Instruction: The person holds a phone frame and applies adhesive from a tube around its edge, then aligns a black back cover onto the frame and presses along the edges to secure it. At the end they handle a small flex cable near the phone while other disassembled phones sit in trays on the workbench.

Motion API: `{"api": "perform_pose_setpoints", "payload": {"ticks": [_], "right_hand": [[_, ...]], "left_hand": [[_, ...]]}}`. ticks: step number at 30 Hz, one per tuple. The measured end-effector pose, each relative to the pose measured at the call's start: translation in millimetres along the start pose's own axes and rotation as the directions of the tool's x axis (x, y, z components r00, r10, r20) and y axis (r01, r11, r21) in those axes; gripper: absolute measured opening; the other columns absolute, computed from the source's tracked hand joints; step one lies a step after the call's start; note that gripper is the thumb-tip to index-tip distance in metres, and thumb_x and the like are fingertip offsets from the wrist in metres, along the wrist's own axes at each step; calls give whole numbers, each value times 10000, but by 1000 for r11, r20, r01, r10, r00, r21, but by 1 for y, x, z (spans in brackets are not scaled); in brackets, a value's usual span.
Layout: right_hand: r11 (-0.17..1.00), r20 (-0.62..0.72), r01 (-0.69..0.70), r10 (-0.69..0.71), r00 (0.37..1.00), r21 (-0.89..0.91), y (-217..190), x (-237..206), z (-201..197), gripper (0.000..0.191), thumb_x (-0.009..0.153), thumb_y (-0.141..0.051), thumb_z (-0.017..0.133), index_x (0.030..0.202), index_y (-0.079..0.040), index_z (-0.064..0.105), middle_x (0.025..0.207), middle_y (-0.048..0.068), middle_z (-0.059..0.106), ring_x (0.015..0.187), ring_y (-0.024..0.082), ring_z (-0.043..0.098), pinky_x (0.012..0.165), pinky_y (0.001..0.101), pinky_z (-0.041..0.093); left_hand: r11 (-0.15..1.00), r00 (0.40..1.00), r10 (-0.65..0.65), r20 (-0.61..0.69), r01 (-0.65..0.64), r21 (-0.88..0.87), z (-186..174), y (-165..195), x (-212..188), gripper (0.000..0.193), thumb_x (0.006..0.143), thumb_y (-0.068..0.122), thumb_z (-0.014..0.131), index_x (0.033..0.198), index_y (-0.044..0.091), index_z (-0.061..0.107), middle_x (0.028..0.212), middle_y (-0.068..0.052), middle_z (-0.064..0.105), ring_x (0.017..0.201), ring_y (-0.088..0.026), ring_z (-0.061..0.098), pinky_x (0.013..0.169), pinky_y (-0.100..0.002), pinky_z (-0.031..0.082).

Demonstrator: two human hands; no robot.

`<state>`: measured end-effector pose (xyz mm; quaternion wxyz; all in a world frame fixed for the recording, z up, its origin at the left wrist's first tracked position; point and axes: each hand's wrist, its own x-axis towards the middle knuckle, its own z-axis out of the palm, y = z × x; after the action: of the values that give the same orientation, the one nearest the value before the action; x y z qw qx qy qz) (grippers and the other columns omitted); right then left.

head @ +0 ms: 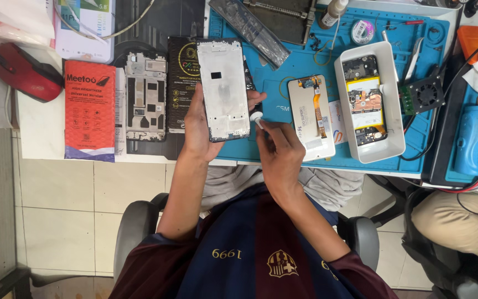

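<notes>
Left hand (200, 130): gripping a white phone frame (223, 88) by its long edges, holding it upright above the desk edge, thumb on the right side, fingers wrapping the left.

Right hand (278, 152): pinching a small white tube (258, 118) between thumb and fingers, its round tip pointing up just beside the frame's lower right corner; whether tip and frame are touching cannot be told.

Frame: sitting in the left grip, its pale back facing the camera, a small dark cut-out showing near the top.

Tray (398, 141): a white rectangular tray is lying well right of the right hand on the blue mat (300, 66); inside it an opened phone (365, 99) is showing its yellow battery and copper parts.

Beside the grip: a screen part (311, 116) with an orange flex cable is resting on the mat just right of the right hand, between hand and tray.

Left of the grip: a bare metal chassis (145, 97) and an orange packet (89, 111) are lying on the desk; a black packet (182, 83) is partly hiding behind the frame.

Farther off: a red mouse (23, 72) is sitting far left, a small fan (424, 95) and a blue tool (471, 138) far right.
</notes>
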<state>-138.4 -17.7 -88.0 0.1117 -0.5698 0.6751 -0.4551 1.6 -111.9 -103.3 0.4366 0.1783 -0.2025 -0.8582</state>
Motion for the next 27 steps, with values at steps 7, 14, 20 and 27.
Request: {"api": "perform_pose_setpoints", "payload": {"ticks": [7, 14, 20, 27], "right_hand": [[980, 102, -5, 26, 994, -201, 9, 13, 8, 242, 998, -65, 697, 777, 19, 647, 719, 145, 625, 573, 350, 606, 513, 451, 424], [988, 170, 68, -43, 985, -140, 0, 14, -9, 142, 935, -95, 660, 884, 33, 628, 806, 169, 620, 575, 364, 613, 476, 450, 451], [980, 267, 4, 50, 963, -198, 8, 18, -1, 232, 1039, -115, 608, 848, 13, 641, 790, 168, 641, 597, 379, 617, 530, 484, 449], [998, 134, 58, -53, 990, -36, 8, 16, -36, 173, 1104, -82, 557, 1074, 21, 694, 968, 190, 658, 849, 372, 653, 683, 461, 508]], "left_hand": [[1000, 1000, 17, 15, -17, -13, 2, -3, 0, 760, 1132, 523, 159, 1496, -74, 454, 1309, -291, 647, 1373, -494, 554, 1171, -546, 467], [999, 1000, 12, -26, -13, -42, 2, -2, -1, 760, 1117, 523, 166, 1487, -75, 454, 1307, -300, 645, 1370, -512, 549, 1181, -526, 471], [999, 1000, 26, 8, -26, -22, 3, -5, -2, 767, 1123, 528, 155, 1488, -74, 461, 1291, -292, 654, 1361, -496, 559, 1157, -542, 470], [945, 967, 253, 20, -252, 207, 43, -2, -14, 782, 1125, 567, 168, 1544, -50, 401, 1323, -267, 641, 1428, -443, 530, 1192, -477, 455]]}}
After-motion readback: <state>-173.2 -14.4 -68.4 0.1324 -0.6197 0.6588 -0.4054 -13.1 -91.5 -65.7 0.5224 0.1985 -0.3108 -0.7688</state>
